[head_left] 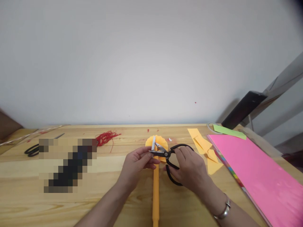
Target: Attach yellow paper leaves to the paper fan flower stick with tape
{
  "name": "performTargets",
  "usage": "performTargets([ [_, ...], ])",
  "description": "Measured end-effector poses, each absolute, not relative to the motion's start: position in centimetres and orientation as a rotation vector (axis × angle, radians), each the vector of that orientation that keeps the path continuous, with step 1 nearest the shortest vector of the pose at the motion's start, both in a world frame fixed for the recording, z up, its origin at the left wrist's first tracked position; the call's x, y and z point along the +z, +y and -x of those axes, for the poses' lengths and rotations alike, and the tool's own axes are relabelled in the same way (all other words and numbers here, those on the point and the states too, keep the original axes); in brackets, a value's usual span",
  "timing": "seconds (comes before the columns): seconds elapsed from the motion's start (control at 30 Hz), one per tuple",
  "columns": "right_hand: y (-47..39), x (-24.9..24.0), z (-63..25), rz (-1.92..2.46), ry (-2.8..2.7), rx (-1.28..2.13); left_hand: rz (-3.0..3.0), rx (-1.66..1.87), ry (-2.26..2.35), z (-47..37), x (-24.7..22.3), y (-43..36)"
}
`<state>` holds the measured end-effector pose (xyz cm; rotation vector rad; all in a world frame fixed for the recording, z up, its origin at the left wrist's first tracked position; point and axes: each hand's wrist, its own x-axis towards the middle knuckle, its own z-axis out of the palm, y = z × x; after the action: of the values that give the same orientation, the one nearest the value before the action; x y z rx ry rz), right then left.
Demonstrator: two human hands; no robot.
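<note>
My right hand [190, 167] is closed on the black handles of a pair of scissors [167, 154], whose blades stand apart and point left. Between the thumb and fingers of my left hand [138, 159] is a narrow white strip [153, 142], standing roughly upright. The blades are at its lower part; whether they touch it I cannot tell. Just behind lies a round, pleated orange paper piece [163, 141], partly covered by the hands and scissors. A long orange paper tube [156, 192] runs from beneath my hands toward the near edge of the view.
Orange paper scraps [202, 142] lie right of my hands, beside pink sheets [255, 167] and a green strip [229, 131]. Leftward are red threads [107, 138], a blurred-out dark object [71, 167] and other scissors [33, 150]. A black cylinder [245, 108] leans at the back right.
</note>
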<state>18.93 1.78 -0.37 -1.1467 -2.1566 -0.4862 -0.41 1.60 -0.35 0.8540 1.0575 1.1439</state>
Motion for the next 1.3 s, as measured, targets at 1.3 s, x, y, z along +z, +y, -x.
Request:
performTargets([
  [1.3, 1.7, -0.7, -19.1, 1.121, -2.209, -0.578, -0.988, 1.023, 1.113, -0.1, 0.7, 1.1],
])
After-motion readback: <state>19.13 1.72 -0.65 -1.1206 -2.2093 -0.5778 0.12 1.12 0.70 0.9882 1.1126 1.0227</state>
